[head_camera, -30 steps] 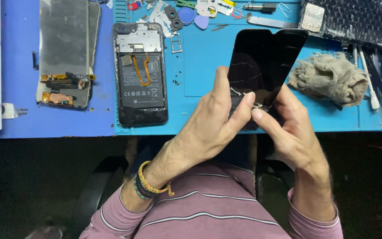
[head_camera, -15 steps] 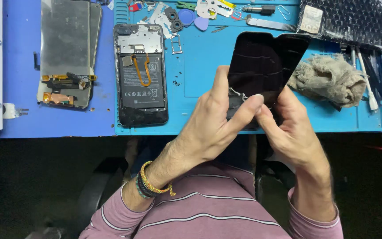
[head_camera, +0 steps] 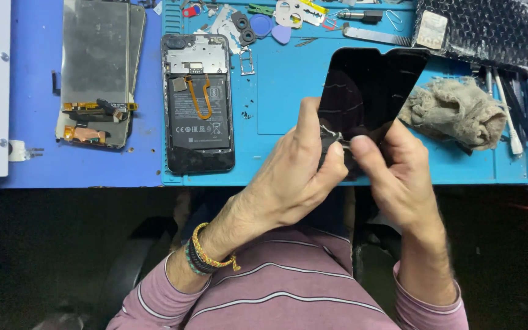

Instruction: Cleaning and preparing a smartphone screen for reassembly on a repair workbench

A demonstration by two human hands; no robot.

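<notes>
Both my hands hold a black phone display panel (head_camera: 368, 85) tilted up over the blue work mat (head_camera: 276, 116). My left hand (head_camera: 294, 177) grips its lower edge, thumb along the left side. My right hand (head_camera: 398, 177) pinches the bottom of the panel, where a small flex strip shows between my fingertips. An opened phone body (head_camera: 198, 104) with battery and an orange flex cable lies face down to the left on the mat.
Two removed screen assemblies (head_camera: 99, 67) lie stacked at far left. A crumpled grey cloth (head_camera: 453, 110) sits right of the panel, with bubble wrap (head_camera: 484, 27) behind it. Picks, small metal parts and tweezers (head_camera: 520, 116) line the back and right edges.
The display panel has tipped slightly and shifted a little left in my hands; my fingers stay pinched at its lower edge.
</notes>
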